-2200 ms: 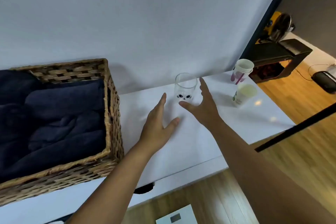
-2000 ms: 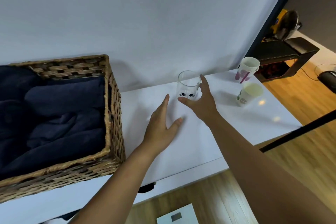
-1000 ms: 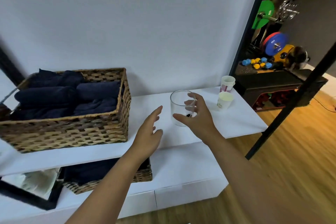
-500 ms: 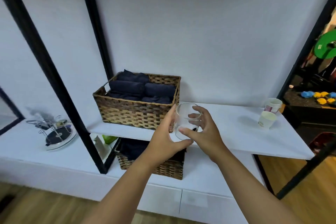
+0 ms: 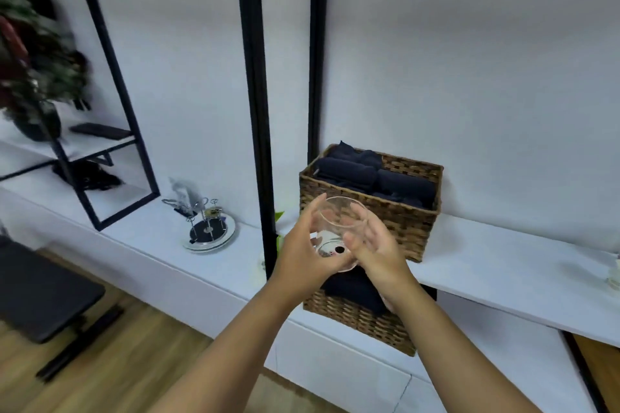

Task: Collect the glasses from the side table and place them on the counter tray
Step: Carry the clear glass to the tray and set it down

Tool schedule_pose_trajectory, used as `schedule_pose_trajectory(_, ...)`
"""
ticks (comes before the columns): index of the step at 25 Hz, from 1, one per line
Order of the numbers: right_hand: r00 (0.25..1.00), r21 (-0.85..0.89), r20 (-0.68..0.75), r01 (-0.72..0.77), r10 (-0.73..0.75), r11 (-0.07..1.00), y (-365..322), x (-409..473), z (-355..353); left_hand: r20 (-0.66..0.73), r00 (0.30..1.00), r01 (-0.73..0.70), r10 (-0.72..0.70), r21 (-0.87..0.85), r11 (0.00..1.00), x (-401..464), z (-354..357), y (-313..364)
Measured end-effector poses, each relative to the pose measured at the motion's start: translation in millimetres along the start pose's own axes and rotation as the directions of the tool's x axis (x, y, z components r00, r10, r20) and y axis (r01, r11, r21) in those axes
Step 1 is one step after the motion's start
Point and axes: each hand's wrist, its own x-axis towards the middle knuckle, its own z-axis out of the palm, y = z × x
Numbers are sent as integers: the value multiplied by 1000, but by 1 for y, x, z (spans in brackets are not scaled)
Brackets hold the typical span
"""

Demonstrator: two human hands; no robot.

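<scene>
Item 1: clear drinking glass [image 5: 339, 231] with a small panda print low on its side, off the table and carried at chest height between both hands, in front of the upper wicker basket [image 5: 372, 201]. We log its long axis as tilted, mouth up and leaning away from us.

Grip: our left hand [image 5: 303, 253] cups the left wall and base, fingers curled round it; our right hand [image 5: 375, 251] wraps the right wall from the other side. Both are clamped on the glass.

Bearing: the round tray [image 5: 211, 240] with a wire stand on the lower white counter [image 5: 141, 235] lies down and to the left of the glass, well apart. We judge it the likely drop-off, with the left hand nearer.

Change since 0.5 s ago: the view has swung left, the tray now sits closer to centre, and the 2 paper cups are nearly out of view at the right edge [image 5: 615, 273].
</scene>
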Motion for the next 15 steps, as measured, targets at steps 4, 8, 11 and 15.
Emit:
schedule_pose_trajectory(4,982,238,74,-184,171,954,-7,10,85,-46,999,6,-4,48,999,-11,-83,-11)
schedule_pose_trajectory(8,959,309,160,-273,233,911,-3,29,219,-121,992,35,-25,84,996,-22,-213,-50)
schedule_pose_trajectory(11,936,400,215,-346,280,849,6,46,263,-171,984,66,-49,99,993,-24,-252,-71)
schedule_pose_trajectory(15,900,517,256,-435,352,737,10,51,277,-207,977,63,-46,76,995,-24,-254,-72)
